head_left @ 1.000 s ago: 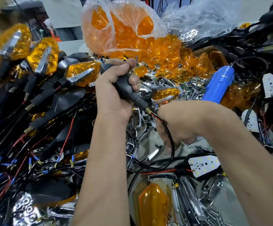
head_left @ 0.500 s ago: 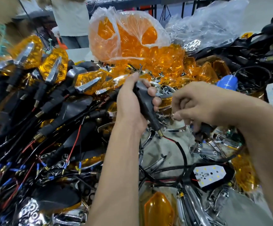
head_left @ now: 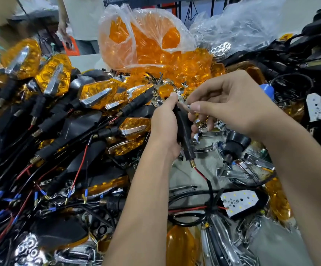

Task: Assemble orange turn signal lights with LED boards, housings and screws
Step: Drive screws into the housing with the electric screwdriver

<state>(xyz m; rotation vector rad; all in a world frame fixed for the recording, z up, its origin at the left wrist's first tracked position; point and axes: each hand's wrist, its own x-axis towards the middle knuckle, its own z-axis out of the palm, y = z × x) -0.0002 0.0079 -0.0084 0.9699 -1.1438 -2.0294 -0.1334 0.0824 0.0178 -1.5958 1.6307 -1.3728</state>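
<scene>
Item, centre of the frame: black housing [head_left: 182, 127], matte, narrow and stalk-shaped, standing nearly upright. You are gripping it with your left hand [head_left: 164, 129], fingers wrapping round its body and thumb pressing near its top. A brass threaded stud is sticking out of its lower end, and a red and black lead [head_left: 203, 176] is trailing down from there toward the lower centre.

Your right hand [head_left: 230, 104] is reaching in from the right, thumb and forefinger pinching a small silvery part [head_left: 184, 107] against the housing's top; what that part is cannot be told.

Item, lower right: white LED board [head_left: 239, 202] in a black shell, lying face up with its wires bunching beside it.

Item, right of centre: black driver tip [head_left: 232, 144] lying just below your right wrist, its blue handle [head_left: 267, 90] showing above the hand.

Item, upper centre: clear plastic bag [head_left: 142, 39] holding orange lenses, more lenses spilling out beneath it.

Item, left half of the frame: finished orange turn signals [head_left: 54, 75] with chrome trims and black stalks, piling up over tangled red and black wires with blue terminals.

Item, between and below your hands: loose chrome trims [head_left: 246, 169], crowding the surface round the housing.

Item, bottom centre: a single orange lens [head_left: 180, 244], partly hiding behind your left forearm.
</scene>
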